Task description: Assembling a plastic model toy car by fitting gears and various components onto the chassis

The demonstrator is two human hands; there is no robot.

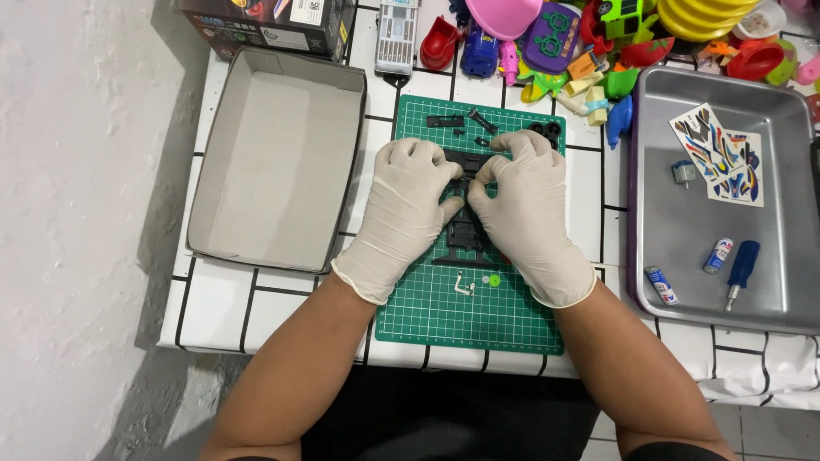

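Observation:
Both hands wear white gloves and meet over a green cutting mat (444, 312). My left hand (408, 205) and my right hand (523, 201) together grip a black plastic toy car chassis (465, 235), fingertips pinching its upper middle. Its top half is hidden under the fingers. Loose black parts (444, 121), a black rod (482, 121) and small black wheels (547, 130) lie at the mat's far edge. A small metal clip (463, 284) and a green gear (494, 279) lie just below the chassis.
An empty cardboard box lid (278, 158) lies left of the mat. A metal tray (675, 213) on the right holds a sticker sheet (722, 155), small motor (683, 173), two batteries (717, 254) and a blue screwdriver (741, 269). Colourful toys (598, 43) crowd the back.

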